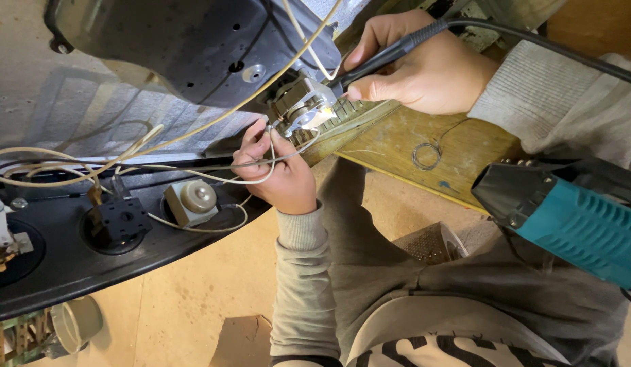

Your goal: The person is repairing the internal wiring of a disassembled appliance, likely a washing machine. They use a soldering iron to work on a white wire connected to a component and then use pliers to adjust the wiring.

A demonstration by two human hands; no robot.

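Teal power tool nearest (at bench edge), right hand gripping soldering iron, left hand pinching wires

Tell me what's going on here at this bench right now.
A person is working on wiring at the underside of a black appliance panel. The right hand holds a black pen-shaped tool on a cable, its tip against a small metal component mounted on the panel. The left hand pinches thin pale wires just below that component. A teal and black power tool lies across the person's lap, and a small coil of wire sits on the wooden board.
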